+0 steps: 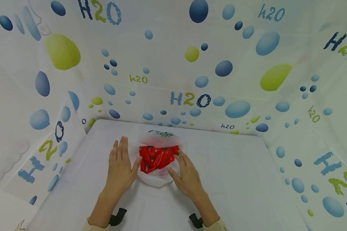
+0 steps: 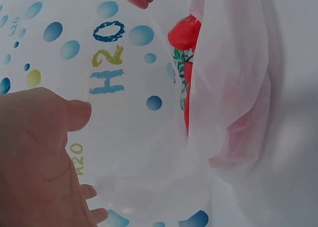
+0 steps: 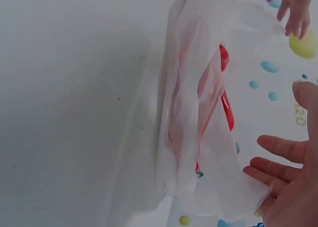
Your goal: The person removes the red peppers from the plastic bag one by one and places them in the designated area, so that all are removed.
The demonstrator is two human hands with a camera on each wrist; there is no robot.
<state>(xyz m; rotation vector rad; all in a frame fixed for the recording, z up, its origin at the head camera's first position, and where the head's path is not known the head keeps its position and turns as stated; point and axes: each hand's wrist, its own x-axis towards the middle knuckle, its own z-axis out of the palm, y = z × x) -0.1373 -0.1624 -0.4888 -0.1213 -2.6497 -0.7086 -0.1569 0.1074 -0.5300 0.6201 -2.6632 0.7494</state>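
A white, partly see-through plastic bag (image 1: pixel 159 181) with a green leaf print lies on the white table, its mouth spread wide. Inside it are several glossy red things (image 1: pixel 159 158), some long and some rounded; their kind is not plain. My left hand (image 1: pixel 120 170) stands beside the bag's left edge with fingers straight and thumb extended toward the rim. At the bag's right side is my right hand (image 1: pixel 189 176), thumb and fingers spread apart and slightly bent. In the right wrist view, its lower fingers (image 3: pixel 271 172) touch the raised edge of the bag.
Black curved pieces (image 1: pixel 117 217) sit under both wrists. Behind the table (image 1: pixel 228 160) and along both sides hangs a white sheet (image 1: pixel 167 57) printed with blue and green drops and "H2O".
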